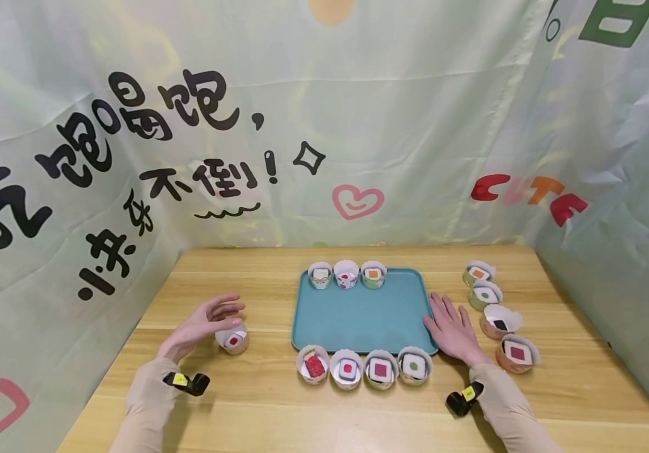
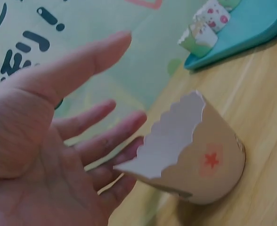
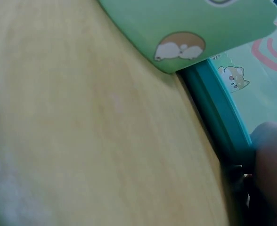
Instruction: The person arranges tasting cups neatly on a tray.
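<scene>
Paper cup (image 1: 239, 348) upright, mouth up, axis vertical, beside wide-parted left hand (image 1: 209, 321), right hand (image 1: 453, 328) splayed at tray (image 1: 366, 318) edge

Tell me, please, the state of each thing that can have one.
Blue tray: flat, mostly bare
Three far cups: upright on the tray, pieces inside
Four near cups: upright, pieces inside
Four right-side cups: upright, pieces inside
Left-side cup: upright, piece inside
Left hand: relaxed, open beside the left-side cup; contact unclear
Right hand: open, spread at the tray's right edge
Cloth backdrop: hanging, creased
</scene>
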A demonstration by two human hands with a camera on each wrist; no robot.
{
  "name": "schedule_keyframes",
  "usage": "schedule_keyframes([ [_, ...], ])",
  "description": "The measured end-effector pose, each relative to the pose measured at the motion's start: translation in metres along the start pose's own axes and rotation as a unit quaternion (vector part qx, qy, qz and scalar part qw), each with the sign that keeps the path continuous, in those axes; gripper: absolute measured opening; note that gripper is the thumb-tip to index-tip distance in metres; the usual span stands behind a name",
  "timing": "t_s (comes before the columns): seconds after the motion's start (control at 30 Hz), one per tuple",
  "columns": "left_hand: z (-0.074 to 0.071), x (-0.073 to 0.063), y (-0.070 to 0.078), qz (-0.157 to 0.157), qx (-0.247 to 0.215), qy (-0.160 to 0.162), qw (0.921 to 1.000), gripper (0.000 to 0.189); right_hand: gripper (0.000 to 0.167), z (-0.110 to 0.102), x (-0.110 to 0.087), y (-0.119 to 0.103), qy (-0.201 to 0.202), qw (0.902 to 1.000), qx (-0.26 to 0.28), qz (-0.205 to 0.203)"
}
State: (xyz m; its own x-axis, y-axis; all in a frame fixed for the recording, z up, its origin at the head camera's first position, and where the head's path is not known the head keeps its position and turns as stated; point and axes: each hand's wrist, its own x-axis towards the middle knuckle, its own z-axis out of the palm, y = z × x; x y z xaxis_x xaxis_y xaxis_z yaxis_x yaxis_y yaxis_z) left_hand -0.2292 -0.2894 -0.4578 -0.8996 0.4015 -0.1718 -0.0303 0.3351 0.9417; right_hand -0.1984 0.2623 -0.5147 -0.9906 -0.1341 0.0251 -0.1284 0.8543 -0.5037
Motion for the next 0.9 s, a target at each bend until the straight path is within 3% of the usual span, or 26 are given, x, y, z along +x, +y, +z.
schedule_keyframes([
  [0.23, -0.004, -0.001, -0.008, 0.033, -0.007, -0.047, 0.9983, 0.08, 0.063, 0.001, 0.0, 0.001, -0.001, 1.0, -0.001, 0.002],
  [0.43, -0.002, -0.001, -0.01, 0.035, -0.005, -0.074, 0.9966, 0.083, 0.063, 0.002, 0.0, 0.002, 0.001, 1.0, -0.004, 0.001],
  [0.67, 0.002, -0.002, -0.011, 0.032, 0.009, -0.083, 0.996, 0.085, 0.063, 0.002, 0.001, 0.002, 0.0, 1.0, -0.004, 0.001],
  [0.9, 0.004, -0.002, -0.012, 0.032, 0.039, -0.071, 0.9962, 0.085, 0.064, 0.002, 0.001, 0.002, 0.001, 1.0, -0.004, 0.001],
])
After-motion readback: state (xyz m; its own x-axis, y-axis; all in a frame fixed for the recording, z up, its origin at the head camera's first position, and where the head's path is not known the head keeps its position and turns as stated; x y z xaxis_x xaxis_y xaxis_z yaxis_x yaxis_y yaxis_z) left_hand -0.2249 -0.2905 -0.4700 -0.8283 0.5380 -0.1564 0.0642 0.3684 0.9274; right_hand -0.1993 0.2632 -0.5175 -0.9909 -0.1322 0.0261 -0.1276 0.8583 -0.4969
